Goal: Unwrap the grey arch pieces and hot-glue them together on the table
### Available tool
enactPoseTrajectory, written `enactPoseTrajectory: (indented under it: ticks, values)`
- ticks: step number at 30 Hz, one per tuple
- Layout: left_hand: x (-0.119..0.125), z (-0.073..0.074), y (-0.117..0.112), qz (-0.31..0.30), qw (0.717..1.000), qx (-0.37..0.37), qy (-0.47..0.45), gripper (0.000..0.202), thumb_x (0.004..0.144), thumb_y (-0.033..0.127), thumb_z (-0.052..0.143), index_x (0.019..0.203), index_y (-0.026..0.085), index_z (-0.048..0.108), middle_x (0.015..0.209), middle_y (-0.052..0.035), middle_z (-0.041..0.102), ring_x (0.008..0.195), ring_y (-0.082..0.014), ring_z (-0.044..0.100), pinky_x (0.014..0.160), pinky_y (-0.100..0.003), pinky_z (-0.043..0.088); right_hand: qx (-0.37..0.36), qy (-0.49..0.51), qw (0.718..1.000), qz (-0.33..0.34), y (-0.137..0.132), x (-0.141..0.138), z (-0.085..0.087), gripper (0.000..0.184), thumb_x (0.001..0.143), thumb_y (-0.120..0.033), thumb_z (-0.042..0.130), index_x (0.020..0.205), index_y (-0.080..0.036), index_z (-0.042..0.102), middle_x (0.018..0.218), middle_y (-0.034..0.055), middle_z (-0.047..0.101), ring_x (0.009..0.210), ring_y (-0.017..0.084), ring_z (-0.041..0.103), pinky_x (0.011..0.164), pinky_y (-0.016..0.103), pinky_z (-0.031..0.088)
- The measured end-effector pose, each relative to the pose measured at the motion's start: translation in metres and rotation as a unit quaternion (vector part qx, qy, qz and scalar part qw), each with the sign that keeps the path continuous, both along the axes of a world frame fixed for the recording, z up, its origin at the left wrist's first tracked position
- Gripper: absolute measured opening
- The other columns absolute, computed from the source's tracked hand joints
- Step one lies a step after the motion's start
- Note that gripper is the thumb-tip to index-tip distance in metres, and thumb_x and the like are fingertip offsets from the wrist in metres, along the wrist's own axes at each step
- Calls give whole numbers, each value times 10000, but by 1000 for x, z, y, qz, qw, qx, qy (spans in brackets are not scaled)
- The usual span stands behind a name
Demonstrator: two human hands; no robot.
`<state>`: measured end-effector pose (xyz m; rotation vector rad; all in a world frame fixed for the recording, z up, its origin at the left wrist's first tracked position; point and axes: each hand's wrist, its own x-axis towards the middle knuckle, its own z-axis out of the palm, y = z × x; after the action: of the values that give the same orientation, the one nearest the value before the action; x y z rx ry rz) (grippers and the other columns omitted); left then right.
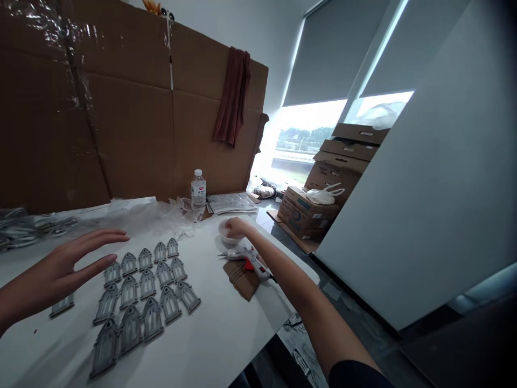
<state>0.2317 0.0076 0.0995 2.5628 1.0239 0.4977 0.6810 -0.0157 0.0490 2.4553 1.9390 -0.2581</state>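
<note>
My left hand (81, 258) hovers over the left part of the white table, fingers stretched out and holding nothing. Beneath and beside it lie several grey arched window-shaped pieces (147, 282) in rough rows. One more such piece (62, 306) is partly hidden under my left hand. My right hand (236, 227) reaches into a small white bowl (230, 240) near the far right of the table. Its fingers are bent down inside, so what they touch is hidden. A glue gun (248, 260) with a red trigger rests on a cardboard scrap (242, 280) below the bowl.
A water bottle (198, 195) stands behind the bowl, beside folded newspaper (232, 203). Crumpled plastic wrap (133, 216) runs along the back. A tall cardboard sheet (137, 124) with a brown cloth (234, 97) walls the far side. Boxes (307, 213) stand on the floor beyond.
</note>
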Motion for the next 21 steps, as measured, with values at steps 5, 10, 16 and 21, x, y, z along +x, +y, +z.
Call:
enactPoseTrajectory:
  ticks: [5, 10, 16, 21]
  values:
    - [-5, 3, 3, 1, 1000, -2, 7, 501, 842, 587, 501, 1332, 506, 441, 1439, 118, 441, 1314, -272, 439, 1002, -388, 464, 24, 3, 1000, 8, -4, -3, 7, 206, 719, -192, 685, 904, -101, 698, 910, 74, 683, 803, 113, 611, 709, 187, 410]
    - [0, 12, -13, 8, 1000, -18, -18, 465, 873, 590, 465, 1315, 446, 478, 1441, 88, 441, 1331, -266, 404, 1050, -394, 399, 36, 21, 999, -23, -3, -1, 10, 130, 756, -174, 633, 828, -74, 676, 900, 113, 678, 828, 155, 624, 726, 238, 443]
    - [4, 16, -20, 2, 999, -41, -20, 472, 871, 595, 466, 1291, 389, 524, 1413, 42, 483, 1320, -284, 412, 1043, -397, 397, 46, 105, 992, -51, -4, 5, 20, 159, 772, -244, 657, 804, -89, 667, 818, 66, 667, 774, 143, 616, 721, 257, 468]
    - [5, 15, -18, -3, 998, -55, -26, 462, 873, 584, 476, 1278, 372, 542, 1401, 31, 498, 1311, -287, 426, 1002, -373, 436, 66, 227, 969, -76, -9, 9, 31, 232, 781, -291, 649, 810, -66, 694, 824, 90, 673, 755, 134, 615, 642, 200, 468]
